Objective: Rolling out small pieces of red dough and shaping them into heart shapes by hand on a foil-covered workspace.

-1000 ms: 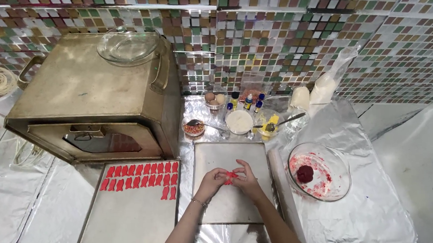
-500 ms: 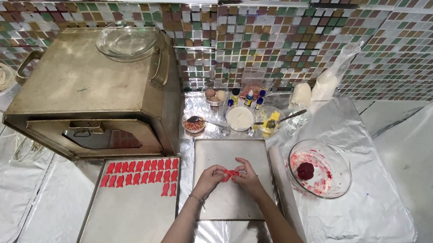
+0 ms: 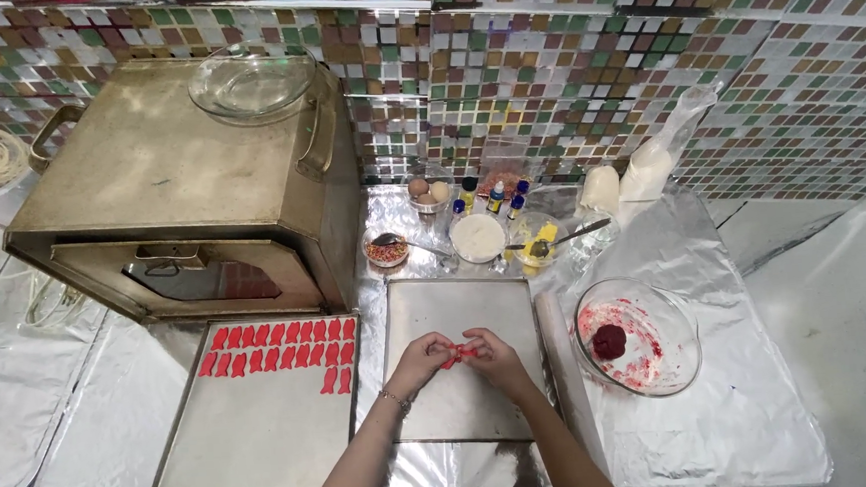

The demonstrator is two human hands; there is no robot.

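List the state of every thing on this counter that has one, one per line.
left hand: pinching the red dough piece
right hand: pinching the same piece
red dough piece: held over the right tray
right tray: bare metal
left tray: two rows of red shapes at its far end
glass bowl: red-smeared, holds a dough ball
metal oven: door shut
bowl on oven: upright, looks empty

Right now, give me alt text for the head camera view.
Both hands, left hand and right hand, pinch a small red dough piece over a metal tray. Rows of red dough shapes fill a baking tray beside it.
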